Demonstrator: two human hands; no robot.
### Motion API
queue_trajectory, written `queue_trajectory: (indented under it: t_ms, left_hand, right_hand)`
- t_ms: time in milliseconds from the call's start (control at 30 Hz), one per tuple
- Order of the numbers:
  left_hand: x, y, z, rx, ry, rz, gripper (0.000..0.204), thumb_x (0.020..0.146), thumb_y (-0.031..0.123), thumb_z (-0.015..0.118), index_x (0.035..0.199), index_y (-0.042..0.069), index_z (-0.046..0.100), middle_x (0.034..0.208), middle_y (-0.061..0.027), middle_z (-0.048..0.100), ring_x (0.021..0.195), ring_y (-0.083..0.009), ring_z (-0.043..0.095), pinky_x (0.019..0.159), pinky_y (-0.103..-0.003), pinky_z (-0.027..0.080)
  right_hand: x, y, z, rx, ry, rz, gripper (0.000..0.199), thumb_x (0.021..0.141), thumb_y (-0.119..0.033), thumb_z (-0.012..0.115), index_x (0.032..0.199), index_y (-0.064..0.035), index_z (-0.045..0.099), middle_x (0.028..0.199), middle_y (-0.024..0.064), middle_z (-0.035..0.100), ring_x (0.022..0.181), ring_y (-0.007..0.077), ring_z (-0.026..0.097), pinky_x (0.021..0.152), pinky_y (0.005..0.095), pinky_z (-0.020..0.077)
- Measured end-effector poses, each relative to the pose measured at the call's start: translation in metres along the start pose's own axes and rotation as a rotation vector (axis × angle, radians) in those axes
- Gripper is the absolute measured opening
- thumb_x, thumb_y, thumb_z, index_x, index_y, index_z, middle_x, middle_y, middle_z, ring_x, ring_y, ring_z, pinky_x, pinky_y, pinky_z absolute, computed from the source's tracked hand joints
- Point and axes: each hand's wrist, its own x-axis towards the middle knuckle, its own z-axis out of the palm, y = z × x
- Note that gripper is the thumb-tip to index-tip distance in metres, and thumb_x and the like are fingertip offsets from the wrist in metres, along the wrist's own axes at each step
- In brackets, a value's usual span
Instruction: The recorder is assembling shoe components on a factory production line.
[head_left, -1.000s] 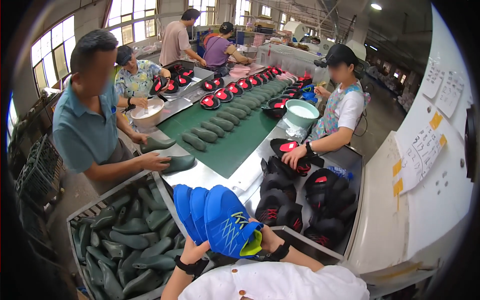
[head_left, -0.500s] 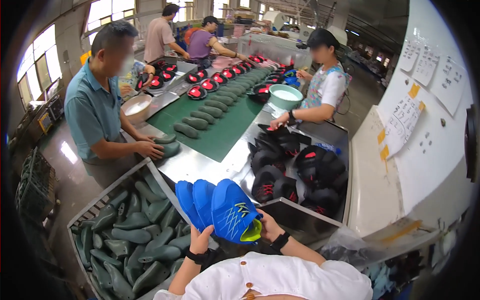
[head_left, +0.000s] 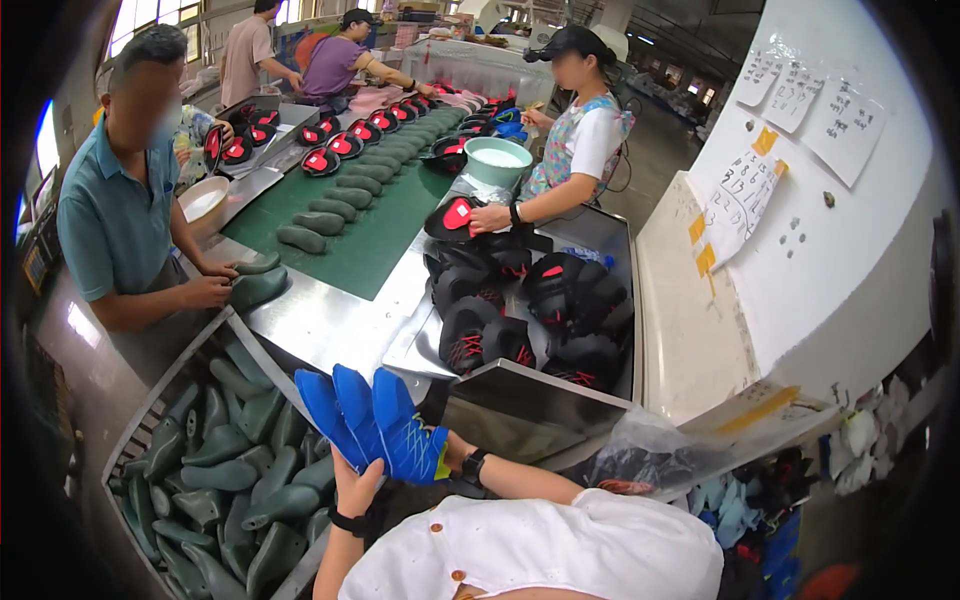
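Blue shoe uppers (head_left: 372, 428) have shifted left in frame, to lower centre. Lower left: crate (head_left: 264, 355) of green lasts (head_left: 220, 475). Left hand (head_left: 357, 487): closed on the uppers' lower edges. Right hand (head_left: 459, 452): at the heel end; fingers hidden, grip cannot be determined. Right of centre: black uppers (head_left: 565, 290).

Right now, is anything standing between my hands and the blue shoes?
Nothing visible is. Your left hand is directly on the blue shoes. Your right hand is at the heel end, mostly hidden, so its fingers can't be checked. The crate lies to the left, not between.
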Motion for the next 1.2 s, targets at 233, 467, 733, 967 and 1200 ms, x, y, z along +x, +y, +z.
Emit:
queue_trajectory:
  t_ms: [233, 467, 733, 967, 1200]
  left_hand:
    - [-0.016, -0.005, -0.009, -0.051, 0.062, -0.03, 0.078, 0.072, 0.011, 0.065, 0.135, 0.002, 0.02, 0.125, -0.0127, 0.042, 0.111, -0.0218, 0.045, 0.096, -0.035, 0.035]
    - [-0.015, -0.014, -0.023, -0.017, -0.015, -0.048, 0.078, 0.073, 0.013, 0.066, 0.135, 0.002, 0.02, 0.126, -0.0126, 0.042, 0.112, -0.0217, 0.044, 0.096, -0.035, 0.035]
    - [-0.011, 0.008, -0.007, -0.085, -0.162, -0.022, 0.083, 0.073, 0.008, 0.068, 0.136, 0.004, 0.015, 0.131, -0.0122, 0.036, 0.118, -0.0223, 0.04, 0.099, -0.036, 0.032]
    - [-0.007, 0.007, -0.003, 0.085, -0.267, 0.039, 0.081, 0.072, 0.011, 0.069, 0.134, 0.002, 0.019, 0.129, -0.0133, 0.037, 0.119, -0.0233, 0.038, 0.099, -0.037, 0.031]
    - [-0.003, -0.012, -0.007, 0.454, -0.415, 0.133, 0.07, 0.07, 0.019, 0.069, 0.127, -0.001, 0.034, 0.127, -0.0202, 0.04, 0.118, -0.0338, 0.038, 0.1, -0.039, 0.027]
  right_hand:
    - [-0.01, 0.016, 0.001, 0.037, -0.002, 0.103, 0.036, 0.09, -0.034, 0.041, 0.115, -0.0111, 0.052, 0.111, 0.0091, 0.059, 0.1, 0.0227, 0.058, 0.092, 0.0384, 0.043]
    - [-0.031, -0.005, 0.051, -0.04, -0.054, 0.068, 0.037, 0.089, -0.033, 0.044, 0.117, -0.0098, 0.051, 0.111, 0.0092, 0.059, 0.101, 0.0236, 0.057, 0.093, 0.0396, 0.0416]
    - [-0.039, -0.016, 0.086, -0.443, 0.042, -0.198, 0.038, 0.089, -0.031, 0.045, 0.12, -0.0089, 0.048, 0.117, 0.0095, 0.054, 0.105, 0.0232, 0.054, 0.094, 0.0388, 0.0404]
    - [-0.069, -0.034, 0.111, -0.787, 0.125, -0.443, 0.039, 0.089, -0.029, 0.046, 0.122, -0.0082, 0.045, 0.121, 0.0098, 0.05, 0.109, 0.0229, 0.051, 0.095, 0.0381, 0.0393]
    - [-0.081, -0.043, 0.142, -1.14, 0.211, -0.685, 0.041, 0.088, -0.027, 0.048, 0.124, -0.0074, 0.042, 0.126, 0.0101, 0.046, 0.113, 0.0226, 0.048, 0.096, 0.0375, 0.0382]
